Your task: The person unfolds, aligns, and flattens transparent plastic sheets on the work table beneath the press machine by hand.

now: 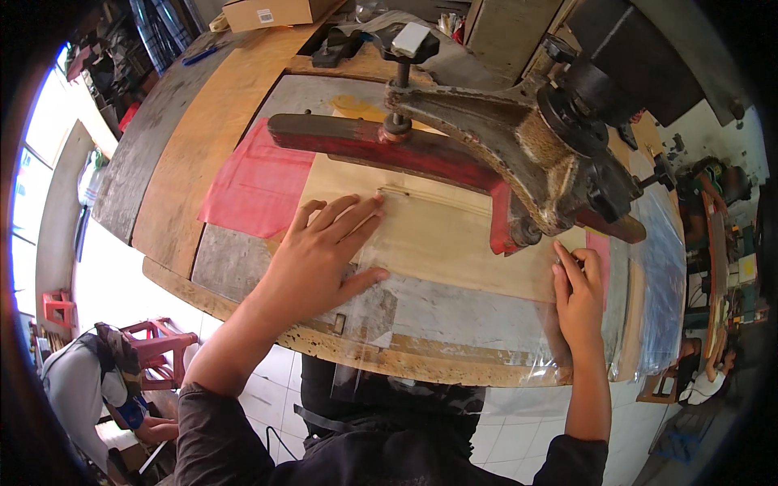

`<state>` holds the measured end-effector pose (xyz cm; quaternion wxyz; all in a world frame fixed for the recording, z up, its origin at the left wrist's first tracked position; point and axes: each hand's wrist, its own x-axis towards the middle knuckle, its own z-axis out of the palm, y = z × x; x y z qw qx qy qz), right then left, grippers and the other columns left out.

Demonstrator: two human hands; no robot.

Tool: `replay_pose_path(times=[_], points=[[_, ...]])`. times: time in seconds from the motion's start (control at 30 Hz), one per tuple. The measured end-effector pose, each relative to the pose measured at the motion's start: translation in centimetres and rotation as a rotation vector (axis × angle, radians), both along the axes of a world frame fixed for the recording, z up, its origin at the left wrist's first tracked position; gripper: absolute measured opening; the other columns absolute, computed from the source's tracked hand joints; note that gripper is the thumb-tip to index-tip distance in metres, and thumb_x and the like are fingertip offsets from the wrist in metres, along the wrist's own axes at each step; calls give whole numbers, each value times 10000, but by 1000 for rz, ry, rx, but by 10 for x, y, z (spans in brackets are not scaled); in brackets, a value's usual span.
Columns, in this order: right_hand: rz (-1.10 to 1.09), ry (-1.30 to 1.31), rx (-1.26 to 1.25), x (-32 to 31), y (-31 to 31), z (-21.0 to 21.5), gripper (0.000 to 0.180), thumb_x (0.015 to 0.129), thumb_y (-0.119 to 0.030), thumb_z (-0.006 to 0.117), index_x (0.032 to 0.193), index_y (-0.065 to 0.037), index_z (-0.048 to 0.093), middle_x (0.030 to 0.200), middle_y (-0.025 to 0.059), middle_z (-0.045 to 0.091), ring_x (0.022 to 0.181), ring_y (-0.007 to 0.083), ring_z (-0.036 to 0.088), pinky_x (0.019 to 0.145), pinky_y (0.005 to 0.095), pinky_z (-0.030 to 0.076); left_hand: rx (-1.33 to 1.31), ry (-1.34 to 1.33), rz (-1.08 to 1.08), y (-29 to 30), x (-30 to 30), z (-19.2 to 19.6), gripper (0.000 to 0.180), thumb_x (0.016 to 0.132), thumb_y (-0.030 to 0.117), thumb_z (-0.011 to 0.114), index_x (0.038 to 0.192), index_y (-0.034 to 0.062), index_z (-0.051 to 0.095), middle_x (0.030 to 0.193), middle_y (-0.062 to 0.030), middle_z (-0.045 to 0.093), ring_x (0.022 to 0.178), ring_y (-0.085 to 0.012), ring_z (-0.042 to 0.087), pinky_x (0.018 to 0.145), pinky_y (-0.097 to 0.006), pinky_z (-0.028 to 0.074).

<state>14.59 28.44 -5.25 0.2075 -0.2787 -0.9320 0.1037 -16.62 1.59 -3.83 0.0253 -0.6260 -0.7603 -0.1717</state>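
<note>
A clear plastic sheet [454, 324] lies over a cream-coloured sheet [438, 243] on the grey bed of a bench press, its near end hanging past the table edge. My left hand [324, 247] lies open on the left part of the sheets, fingers spread, fingertips near a thin strip [393, 192] along the far side. At the right edge of the sheets is my right hand [581, 283], its fingers partly bent, with thumb and index fingertips slightly apart. Above both sheets is the press's long red-and-dark bar [340, 135], close beyond my left fingertips.
The heavy metal press arm [470, 113] reaches in from the upper right. Pink sheet [255, 182] shows at the left. Clear film [660, 283] drapes on the right side. A cardboard box [267, 12] stands at the back. Red stools [158, 352] and another person are at lower left.
</note>
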Motion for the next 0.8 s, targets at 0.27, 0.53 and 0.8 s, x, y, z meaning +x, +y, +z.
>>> replay_pose_path(times=[0.27,0.53,0.8], points=[[-8,-21,63,-2,1,1,374,993,-73,721,1367,-76,724,1142,115,577,1021,288,589,880,393,501,4,1,-5,2,-3,-1,671,939,452,771,1447,36,631,1602,-92,553,1459,-315,512,1195,-506,390],[10,-4,74,-1,3,-2,373,987,-68,723,1360,-77,730,1126,123,574,1022,299,590,893,408,502,15,-3,-7,1,-4,-1,662,934,440,776,1441,39,633,1586,-86,567,1446,-319,518,1189,-498,395],[62,64,93,4,5,-9,374,967,-57,731,1340,-84,741,1076,133,592,1006,307,598,885,416,511,69,-25,-20,-6,-1,-3,661,931,436,775,1448,50,632,1573,-95,582,1448,-336,515,1197,-503,389]])
